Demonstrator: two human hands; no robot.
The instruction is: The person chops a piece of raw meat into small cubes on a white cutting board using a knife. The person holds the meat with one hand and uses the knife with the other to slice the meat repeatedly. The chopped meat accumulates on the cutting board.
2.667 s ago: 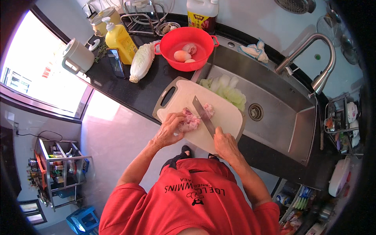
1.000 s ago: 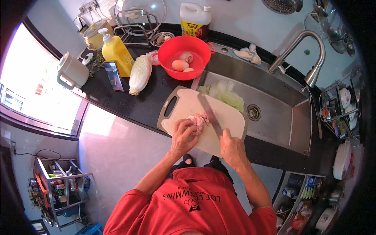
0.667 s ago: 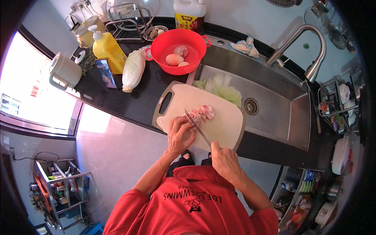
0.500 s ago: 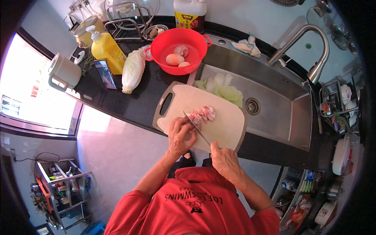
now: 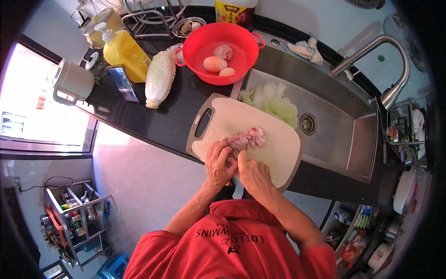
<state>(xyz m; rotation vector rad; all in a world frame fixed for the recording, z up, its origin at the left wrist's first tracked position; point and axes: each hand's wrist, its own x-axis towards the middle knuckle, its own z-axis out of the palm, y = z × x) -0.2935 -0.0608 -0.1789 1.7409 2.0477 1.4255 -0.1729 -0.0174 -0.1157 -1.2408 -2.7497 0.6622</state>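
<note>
Pink raw meat (image 5: 253, 136), partly cut into pieces, lies in the middle of a pale cutting board (image 5: 276, 156) with a grey rim. My left hand (image 5: 217, 166) holds the near end of the meat with its fingers curled. In my right hand (image 5: 254, 176) is the handle of a knife (image 5: 217, 125), mostly hidden by the fingers. Its thin blade slants up and left across the meat, right beside my left fingertips. The board rests over the counter and the sink's left edge.
A red basin (image 5: 193, 65) with two egg-like things and a pinkish piece stands behind the board. Left of it are a napa cabbage (image 5: 160, 79), a propped phone (image 5: 123, 84) and a yellow pump bottle (image 5: 124, 55). Pale green leaves (image 5: 278, 109) lie in the steel sink (image 5: 332, 144), under a faucet (image 5: 403, 69).
My right hand has moved left and up, close to my left hand, and the blade now reaches farther toward the board's handle slot. The whole view has shifted slightly.
</note>
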